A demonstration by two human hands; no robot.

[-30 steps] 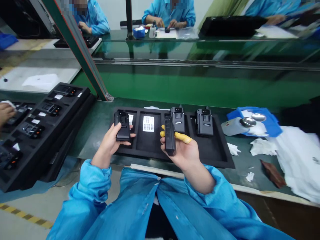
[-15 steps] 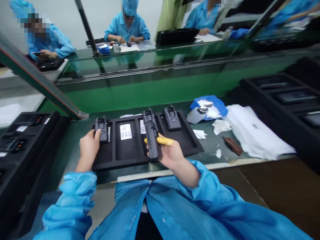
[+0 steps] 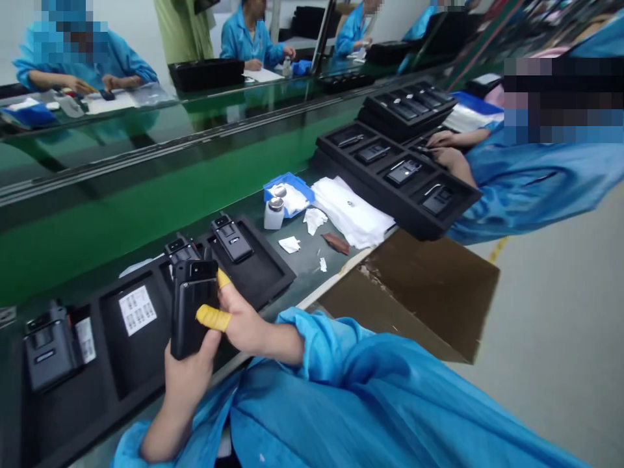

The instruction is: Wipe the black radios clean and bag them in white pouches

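"Why two-handed with that black, boxy plastic device [image 3: 186, 315]?"
"Steadiness, probably: left hand [image 3: 188, 377] curled round its base, yellow-capped right hand [image 3: 244, 325] pinching its side, seemingly over the black foam tray [image 3: 127, 370]"

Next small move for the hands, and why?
Perhaps lower the black handheld device into the black rectangular tray, over the white printed label sheet: left hand and right hand hold it, that sheet lies uncovered, and similar black devices sit either side.
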